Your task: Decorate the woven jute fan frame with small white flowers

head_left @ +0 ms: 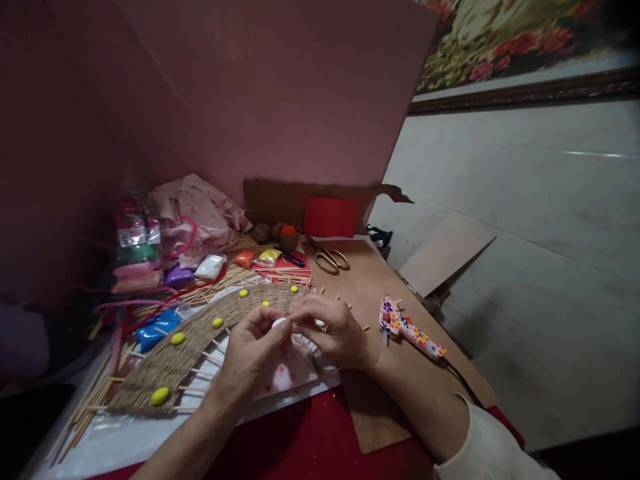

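My left hand (253, 350) and my right hand (333, 331) meet above the table and pinch a small white lump of clay (279, 323) between their fingertips. Just beneath and to the left lies a curved woven twine piece (190, 340) set with yellow clay beads (160, 395) and thin wooden sticks. A white plate with pink marks (293, 373) sits under my hands.
A patterned glue gun (407, 328) with a black cord lies on the brown cardboard (370, 280) at the right. Gold scissors (330, 259), coloured clay packets (210, 267), a blue packet (157, 327), pink cloth (195, 213) and bamboo sticks (85, 413) crowd the back and left.
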Demonstrator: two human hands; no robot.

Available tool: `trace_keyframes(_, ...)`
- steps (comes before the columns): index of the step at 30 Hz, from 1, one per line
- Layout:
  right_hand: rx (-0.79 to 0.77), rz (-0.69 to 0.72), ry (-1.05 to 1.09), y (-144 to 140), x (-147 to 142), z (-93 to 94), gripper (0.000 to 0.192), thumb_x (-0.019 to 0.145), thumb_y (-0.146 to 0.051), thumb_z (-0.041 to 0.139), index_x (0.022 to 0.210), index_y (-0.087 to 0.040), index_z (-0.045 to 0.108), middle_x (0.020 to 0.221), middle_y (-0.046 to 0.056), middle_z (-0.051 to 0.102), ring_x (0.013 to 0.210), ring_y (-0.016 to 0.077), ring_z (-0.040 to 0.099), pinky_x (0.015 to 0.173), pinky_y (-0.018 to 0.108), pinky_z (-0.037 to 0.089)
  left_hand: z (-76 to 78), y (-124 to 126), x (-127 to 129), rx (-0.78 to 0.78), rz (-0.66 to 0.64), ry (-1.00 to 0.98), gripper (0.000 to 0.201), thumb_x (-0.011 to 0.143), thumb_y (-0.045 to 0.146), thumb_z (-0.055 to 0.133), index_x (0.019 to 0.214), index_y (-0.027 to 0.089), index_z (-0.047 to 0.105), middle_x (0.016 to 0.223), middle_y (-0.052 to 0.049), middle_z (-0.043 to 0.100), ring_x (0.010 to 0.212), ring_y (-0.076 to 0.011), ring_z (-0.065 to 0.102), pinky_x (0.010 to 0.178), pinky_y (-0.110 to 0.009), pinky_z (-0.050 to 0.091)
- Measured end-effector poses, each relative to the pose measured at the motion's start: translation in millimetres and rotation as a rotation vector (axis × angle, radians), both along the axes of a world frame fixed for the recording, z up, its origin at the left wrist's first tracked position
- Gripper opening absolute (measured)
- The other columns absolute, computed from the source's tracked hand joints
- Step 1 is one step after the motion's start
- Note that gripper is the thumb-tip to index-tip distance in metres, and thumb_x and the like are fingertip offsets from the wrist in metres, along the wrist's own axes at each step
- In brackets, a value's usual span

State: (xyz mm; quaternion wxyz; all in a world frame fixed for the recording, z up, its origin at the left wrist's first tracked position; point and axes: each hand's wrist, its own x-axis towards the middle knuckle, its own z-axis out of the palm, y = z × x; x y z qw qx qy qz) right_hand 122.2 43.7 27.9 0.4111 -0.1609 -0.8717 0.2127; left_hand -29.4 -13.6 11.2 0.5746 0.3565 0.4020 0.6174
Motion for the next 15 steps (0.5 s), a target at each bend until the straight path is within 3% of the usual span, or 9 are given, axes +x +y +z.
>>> trace_keyframes(4, -0.003, -0.018, -0.021, -0.5, -0.7, -0.6, 0.009, 0.085, -0.017, 0.055, 0.088, -0.017, 0.063, 0.079, 0.005, 0.063, 0.075, 0.0150, 0.058, 0.067, 0.030, 0.049, 2.3, -0.1, 1.1, -0.029, 0.048, -0.002, 0.024, 0.061, 0.025, 0.077, 0.070, 0.015, 0.058, 0.055, 0.002, 0.059, 0.048, -0.0101, 0.053, 0.047, -0.021, 0.040)
trace_keyframes(10, 0.007, -0.032, -0.018, -1.1, 0.6, 1.4, 0.007, 0.084, -0.016, 0.056, 0.088, -0.016, 0.062, 0.079, 0.005, 0.063, 0.075, 0.0153, 0.058, 0.067, 0.029, 0.048, 5.5, -1.2, 2.2, -0.021, 0.014, -0.029, 0.022, 0.062, 0.023, 0.076, 0.070, 0.015, 0.057, 0.058, 0.002, 0.060, 0.051, -0.0101, 0.054, 0.050, -0.021, 0.040)
trace_keyframes(15, 0.062, -0.011, -0.069, -3.1, -0.5, 0.3, 0.009, 0.085, -0.016, 0.054, 0.089, -0.017, 0.062, 0.077, 0.004, 0.062, 0.073, 0.0147, 0.057, 0.065, 0.028, 0.047, 6.3, -1.4, -0.4, -0.054, 0.061, 0.070, 0.024, 0.059, 0.023, 0.076, 0.067, 0.016, 0.055, 0.054, 0.004, 0.057, 0.046, -0.0083, 0.049, 0.045, -0.019, 0.037)
